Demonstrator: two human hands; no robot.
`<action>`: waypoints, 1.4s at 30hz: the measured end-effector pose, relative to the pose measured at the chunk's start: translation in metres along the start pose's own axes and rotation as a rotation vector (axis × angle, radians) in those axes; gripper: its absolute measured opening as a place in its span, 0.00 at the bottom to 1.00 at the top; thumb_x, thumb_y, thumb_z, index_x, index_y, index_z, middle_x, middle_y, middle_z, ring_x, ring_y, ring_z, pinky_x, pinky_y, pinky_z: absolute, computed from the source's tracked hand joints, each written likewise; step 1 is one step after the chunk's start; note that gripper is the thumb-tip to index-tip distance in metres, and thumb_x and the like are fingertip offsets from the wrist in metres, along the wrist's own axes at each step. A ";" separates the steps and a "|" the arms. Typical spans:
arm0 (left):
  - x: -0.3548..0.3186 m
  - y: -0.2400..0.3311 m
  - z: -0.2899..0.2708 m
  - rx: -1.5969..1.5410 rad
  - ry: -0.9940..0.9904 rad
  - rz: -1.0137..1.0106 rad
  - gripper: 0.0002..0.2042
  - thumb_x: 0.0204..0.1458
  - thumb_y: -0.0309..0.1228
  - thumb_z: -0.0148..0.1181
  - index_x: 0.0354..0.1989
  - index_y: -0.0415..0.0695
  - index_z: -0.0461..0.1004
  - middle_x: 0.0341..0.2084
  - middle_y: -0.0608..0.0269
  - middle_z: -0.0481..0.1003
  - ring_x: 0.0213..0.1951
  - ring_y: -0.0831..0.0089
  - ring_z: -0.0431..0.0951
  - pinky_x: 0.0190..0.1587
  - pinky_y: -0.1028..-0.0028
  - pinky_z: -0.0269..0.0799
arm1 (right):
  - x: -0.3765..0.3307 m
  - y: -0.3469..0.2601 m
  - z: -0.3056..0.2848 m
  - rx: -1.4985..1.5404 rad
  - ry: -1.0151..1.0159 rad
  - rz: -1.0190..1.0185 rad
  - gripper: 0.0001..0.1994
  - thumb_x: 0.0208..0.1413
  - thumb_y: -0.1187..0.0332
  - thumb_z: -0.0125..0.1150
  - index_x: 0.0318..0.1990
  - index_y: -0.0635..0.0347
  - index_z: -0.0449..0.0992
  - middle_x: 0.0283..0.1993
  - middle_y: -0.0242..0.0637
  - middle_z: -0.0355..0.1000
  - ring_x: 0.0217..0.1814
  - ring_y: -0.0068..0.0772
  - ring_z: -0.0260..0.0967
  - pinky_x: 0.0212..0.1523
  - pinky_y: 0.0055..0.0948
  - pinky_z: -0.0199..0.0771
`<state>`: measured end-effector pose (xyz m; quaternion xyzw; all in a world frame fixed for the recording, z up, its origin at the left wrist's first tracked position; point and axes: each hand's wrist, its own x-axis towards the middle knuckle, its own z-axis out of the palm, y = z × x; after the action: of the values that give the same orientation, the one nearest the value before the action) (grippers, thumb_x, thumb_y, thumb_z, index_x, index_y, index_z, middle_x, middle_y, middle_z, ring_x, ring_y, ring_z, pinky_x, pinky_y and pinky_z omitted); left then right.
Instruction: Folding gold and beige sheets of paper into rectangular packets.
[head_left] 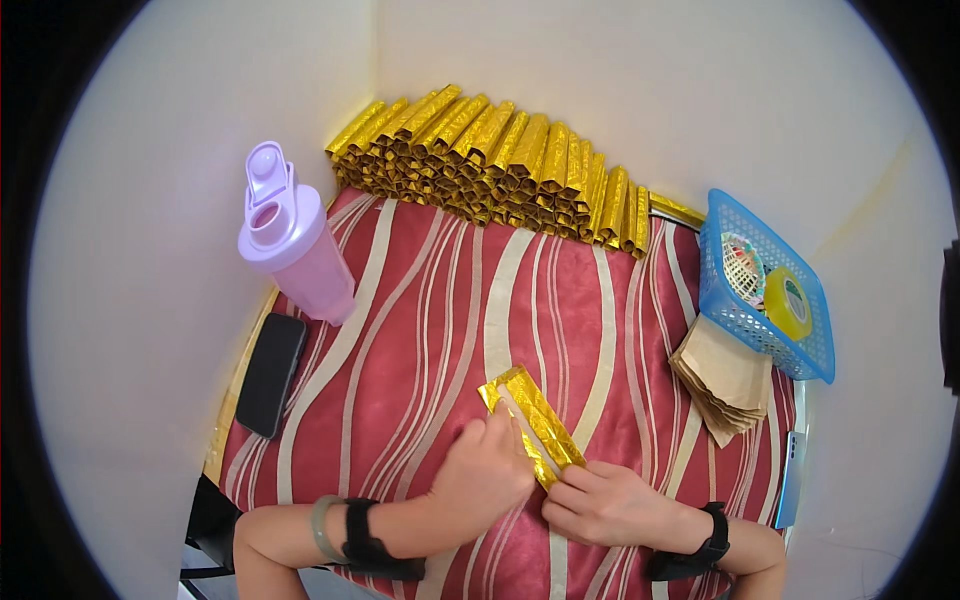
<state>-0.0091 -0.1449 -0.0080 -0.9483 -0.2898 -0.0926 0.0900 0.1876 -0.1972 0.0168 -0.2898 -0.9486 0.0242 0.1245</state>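
Observation:
A gold foil paper point(552, 428), partly folded into a narrow strip with a pale band along it, lies slantwise on the red striped cloth point(420, 300). From the left my left hand point(482, 468) is closed at the paper's left edge, its fingertips pinching and pressing along the pale band. My right hand point(608, 503) grips the near right end of the same paper between thumb and bent fingers. Dark bands are on both my wrists, and a pale bangle point(326, 530) is on the left one.
Many folded gold foil tubes point(490, 150) are piled against the back wall. A purple shaker bottle point(300, 240) and a black phone point(271, 375) stand and lie at left. At right are a blue basket point(715, 255) with yellow tape point(787, 302), brown papers point(725, 375) and a bluish phone-like slab point(791, 480).

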 end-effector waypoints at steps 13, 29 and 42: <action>0.015 -0.043 0.017 -0.486 -0.073 0.269 0.22 0.51 0.40 0.62 0.57 0.55 0.75 0.66 0.67 0.62 0.62 0.56 0.59 0.61 0.50 0.52 | -0.026 0.056 -0.022 0.335 0.269 0.441 0.13 0.57 0.73 0.57 0.50 0.62 0.75 0.48 0.40 0.75 0.51 0.42 0.70 0.50 0.36 0.73; -0.003 -0.070 -0.008 -1.021 -0.257 -0.095 0.07 0.51 0.19 0.61 0.38 0.39 0.73 0.37 0.58 0.70 0.40 0.61 0.74 0.43 0.69 0.72 | -0.039 0.041 -0.001 0.538 0.133 0.553 0.19 0.56 0.69 0.64 0.55 0.58 0.69 0.48 0.42 0.71 0.53 0.44 0.69 0.52 0.37 0.73; -0.021 -0.076 -0.001 -1.065 -0.210 0.035 0.08 0.48 0.26 0.67 0.32 0.44 0.72 0.40 0.62 0.66 0.43 0.65 0.72 0.44 0.68 0.72 | -0.039 0.050 -0.003 0.526 0.104 0.428 0.12 0.51 0.67 0.69 0.40 0.56 0.72 0.55 0.36 0.72 0.56 0.40 0.67 0.55 0.35 0.71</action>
<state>-0.0696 -0.0947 -0.0028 -0.8716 -0.1943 -0.1300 -0.4309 0.2464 -0.1772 0.0050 -0.4412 -0.8200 0.2787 0.2352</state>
